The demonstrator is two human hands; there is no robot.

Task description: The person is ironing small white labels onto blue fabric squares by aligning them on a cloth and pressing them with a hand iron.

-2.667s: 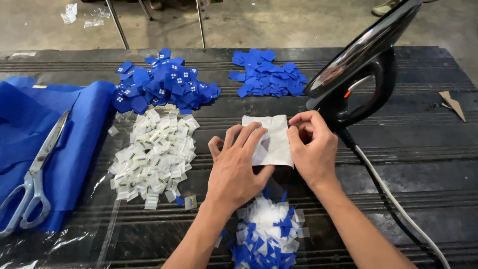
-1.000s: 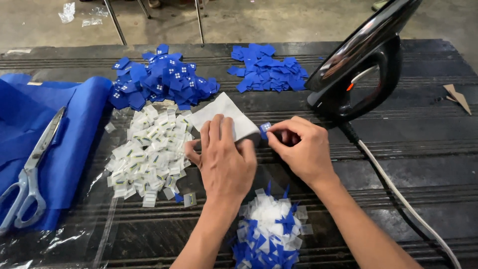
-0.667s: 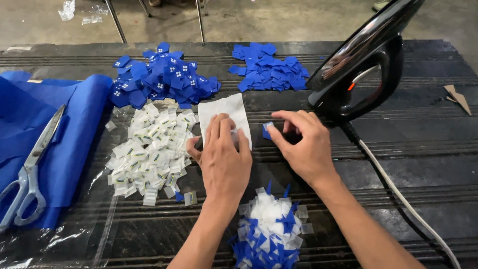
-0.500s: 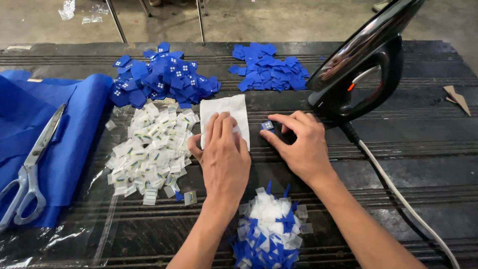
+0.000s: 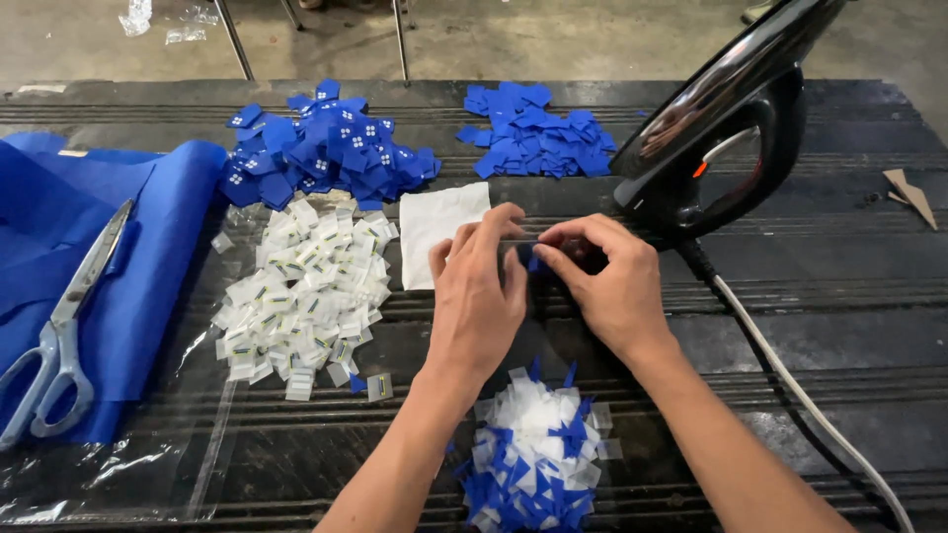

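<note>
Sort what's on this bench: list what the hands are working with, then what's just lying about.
In hand: small blue piece, pinched between left hand and right hand; white sheet beside them.

Lying about: scissors, blue fabric, iron, white label pile.

A single head-worn camera looks steeply down and forward from close above the dark surface (image 5: pixel 849 336), facing its far edge and the floor (image 5: pixel 592 39) beyond. Both forearms enter from the bottom, hands meeting near centre.
</note>
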